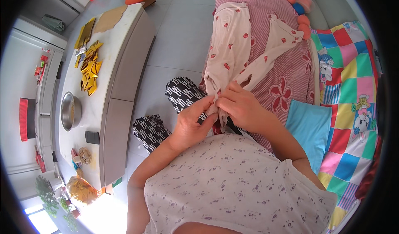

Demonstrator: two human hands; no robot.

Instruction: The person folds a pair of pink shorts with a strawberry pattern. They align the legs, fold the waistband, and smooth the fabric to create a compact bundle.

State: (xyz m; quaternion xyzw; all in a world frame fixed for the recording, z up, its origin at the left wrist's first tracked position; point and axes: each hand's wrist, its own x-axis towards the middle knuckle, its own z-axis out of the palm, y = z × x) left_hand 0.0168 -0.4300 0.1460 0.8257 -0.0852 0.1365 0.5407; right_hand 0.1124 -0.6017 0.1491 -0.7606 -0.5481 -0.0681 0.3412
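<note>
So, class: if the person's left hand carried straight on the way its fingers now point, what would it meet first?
The left hand points right, at the right hand; first comes the bunched cream garment with red hearts pinched between them. Depth is unclear.

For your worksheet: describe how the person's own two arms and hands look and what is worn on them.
Both forearms are bare to the short sleeves of a pale top with small purple flower prints. The left hand and the right hand wear no gloves; no ring, watch or bracelet is visible. The fingers are bare.
</note>
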